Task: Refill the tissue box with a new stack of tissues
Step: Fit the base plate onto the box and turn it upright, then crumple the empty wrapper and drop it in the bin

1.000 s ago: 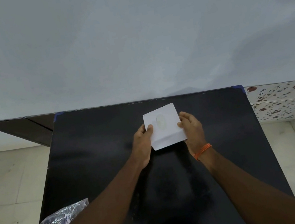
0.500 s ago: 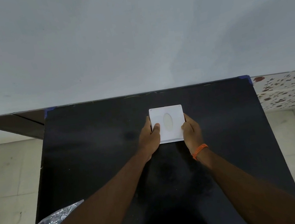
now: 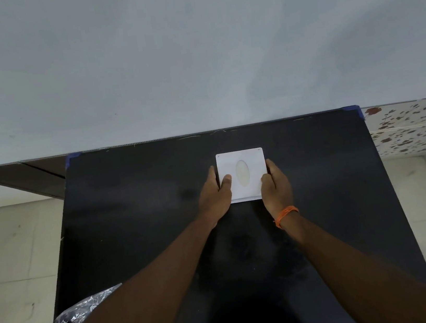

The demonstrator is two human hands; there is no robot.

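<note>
The left thumb (image 3: pixel 226 180) lies flat on the top face of the white tissue box (image 3: pixel 242 175), near its left edge, while the other fingers of the left hand (image 3: pixel 215 195) wrap down the box's left side, mostly out of sight. The right hand (image 3: pixel 275 186) mirrors it: its fingers are curled together against the right side of the box, with the thumb pressed at the near right corner. Both hands thus clasp the box between them.

The box sits squarely on the black table (image 3: pixel 137 213), toward the far middle, its edges roughly parallel to the table's. An oval opening (image 3: pixel 242 172) (pale, long axis running away from the person) shows in the centre of its top. An orange thread band (image 3: pixel 285 214) circles the right wrist.

At the near left corner of the table, partly hidden by the left forearm, lies a crinkled dark plastic packet (image 3: pixel 73 322) with white print. Beyond the table stands a plain grey wall (image 3: pixel 191 54).
</note>
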